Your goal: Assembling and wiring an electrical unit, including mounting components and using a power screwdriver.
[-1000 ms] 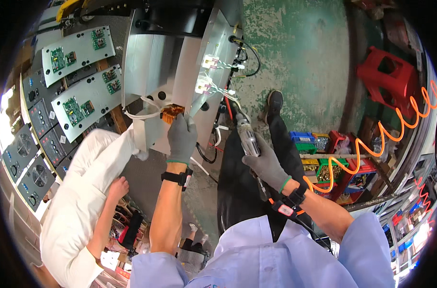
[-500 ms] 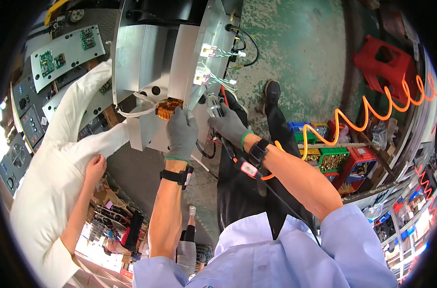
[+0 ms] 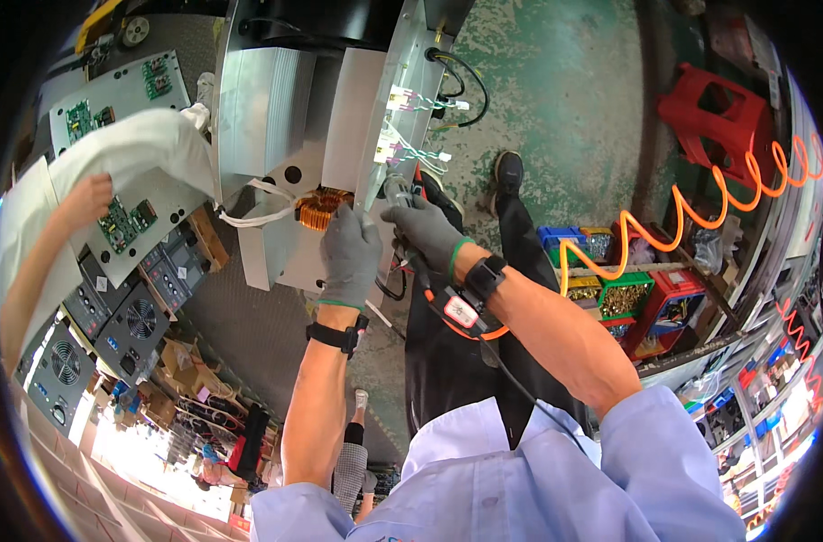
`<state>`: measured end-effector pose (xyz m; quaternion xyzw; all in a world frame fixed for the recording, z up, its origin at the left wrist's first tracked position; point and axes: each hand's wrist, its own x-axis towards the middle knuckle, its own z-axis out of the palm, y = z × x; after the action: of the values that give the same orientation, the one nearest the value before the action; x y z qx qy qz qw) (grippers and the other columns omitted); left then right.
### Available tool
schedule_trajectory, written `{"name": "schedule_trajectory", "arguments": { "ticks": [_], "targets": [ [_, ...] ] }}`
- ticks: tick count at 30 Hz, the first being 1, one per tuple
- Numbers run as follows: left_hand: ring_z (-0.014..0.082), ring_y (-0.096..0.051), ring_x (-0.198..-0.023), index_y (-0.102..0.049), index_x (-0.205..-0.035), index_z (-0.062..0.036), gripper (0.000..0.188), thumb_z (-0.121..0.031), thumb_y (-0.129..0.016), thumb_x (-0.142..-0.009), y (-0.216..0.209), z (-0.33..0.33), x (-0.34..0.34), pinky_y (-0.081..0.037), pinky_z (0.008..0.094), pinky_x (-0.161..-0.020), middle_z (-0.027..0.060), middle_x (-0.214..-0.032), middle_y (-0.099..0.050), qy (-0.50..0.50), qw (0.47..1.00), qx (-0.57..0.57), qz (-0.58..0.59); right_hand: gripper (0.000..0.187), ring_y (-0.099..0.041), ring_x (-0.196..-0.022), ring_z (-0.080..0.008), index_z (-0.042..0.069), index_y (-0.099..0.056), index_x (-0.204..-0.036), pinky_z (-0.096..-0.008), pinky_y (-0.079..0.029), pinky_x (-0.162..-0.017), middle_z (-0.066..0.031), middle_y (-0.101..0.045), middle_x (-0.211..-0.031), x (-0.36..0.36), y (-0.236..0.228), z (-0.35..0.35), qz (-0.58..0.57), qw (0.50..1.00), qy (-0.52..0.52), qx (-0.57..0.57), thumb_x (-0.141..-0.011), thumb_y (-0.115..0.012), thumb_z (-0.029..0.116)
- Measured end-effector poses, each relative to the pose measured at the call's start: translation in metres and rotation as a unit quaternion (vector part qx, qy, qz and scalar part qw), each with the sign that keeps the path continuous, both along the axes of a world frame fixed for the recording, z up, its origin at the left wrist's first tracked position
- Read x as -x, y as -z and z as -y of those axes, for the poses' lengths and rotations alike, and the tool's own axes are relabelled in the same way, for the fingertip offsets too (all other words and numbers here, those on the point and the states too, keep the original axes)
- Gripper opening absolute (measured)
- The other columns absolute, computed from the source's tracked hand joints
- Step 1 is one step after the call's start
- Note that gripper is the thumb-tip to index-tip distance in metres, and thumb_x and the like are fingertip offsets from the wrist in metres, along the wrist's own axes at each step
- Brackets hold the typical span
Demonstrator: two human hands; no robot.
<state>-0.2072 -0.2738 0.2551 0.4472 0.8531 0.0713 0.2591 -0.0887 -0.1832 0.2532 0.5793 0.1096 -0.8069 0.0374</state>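
Both my hands wear grey gloves at the lower end of an open metal chassis [image 3: 357, 117]. My left hand [image 3: 351, 253] has its fingers bent and pressed together just beside a copper-wound coil [image 3: 319, 209]. What lies between those fingertips is hidden. My right hand [image 3: 427, 235] is wrapped round a silver air tool [image 3: 398, 191], its head against the chassis's side panel. An orange coiled air hose [image 3: 651, 237] runs toward that hand. White connectors with twisted wires [image 3: 420, 155] stick out of the panel above, and a white cable [image 3: 258, 203] loops left of the coil.
On the left, a co-worker's bare hand [image 3: 90, 199] hangs over panels with green circuit boards [image 3: 122, 226]. Fan-fitted panels [image 3: 140, 318] lie below. Bins of small metal parts [image 3: 625, 298] stand at right, below a red plastic stool [image 3: 720, 117]. My shoe [image 3: 509, 172] is on the green floor.
The co-worker in white has moved left and away from the chassis, uncovering the panels there. My right hand has shifted slightly left, closer to my left hand, which has barely moved.
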Motion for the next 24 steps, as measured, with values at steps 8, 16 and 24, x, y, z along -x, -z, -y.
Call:
{"name": "schedule_trajectory", "arguments": {
  "ticks": [8, 16, 24],
  "targets": [
    [0.0413, -0.060, -0.089, -0.050, -0.103, -0.0001, 0.035, -0.021, -0.066, -0.079, -0.008, 0.001, 0.013, -0.048, 0.0481, -0.074, 0.0209, -0.092, -0.061, 0.019, 0.992, -0.007, 0.121, 0.025, -0.054, -0.058, -0.0191, 0.007, -0.053, -0.088, -0.0341, -0.046, -0.052, -0.0068, -0.053, -0.072, 0.032, 0.006, -0.007, -0.111, 0.980, 0.158, 0.041, -0.093, -0.045, 0.031],
    [0.0395, -0.061, -0.089, -0.051, -0.106, -0.0012, 0.035, -0.019, -0.066, -0.079, -0.017, -0.006, 0.028, -0.049, 0.0461, -0.072, 0.0181, -0.094, -0.063, 0.079, 0.984, 0.091, 0.134, 0.020, -0.048, -0.045, -0.0175, 0.010, -0.054, -0.086, -0.0318, -0.041, -0.040, -0.0029, -0.051, -0.066, 0.056, 0.019, 0.010, 0.008, 0.969, 0.238, 0.059, -0.088, -0.048, 0.029],
    [0.0404, -0.063, -0.082, -0.051, -0.102, -0.0001, 0.029, -0.019, -0.063, -0.083, -0.023, -0.014, 0.030, -0.049, 0.0484, -0.067, 0.0195, -0.087, -0.063, 0.154, 0.983, 0.074, 0.071, 0.022, -0.052, -0.056, -0.0172, 0.008, -0.055, -0.092, -0.0298, -0.042, -0.046, -0.0041, -0.053, -0.075, 0.053, 0.029, 0.006, -0.015, 0.992, 0.118, 0.038, -0.089, -0.046, 0.028]
  ]
}}
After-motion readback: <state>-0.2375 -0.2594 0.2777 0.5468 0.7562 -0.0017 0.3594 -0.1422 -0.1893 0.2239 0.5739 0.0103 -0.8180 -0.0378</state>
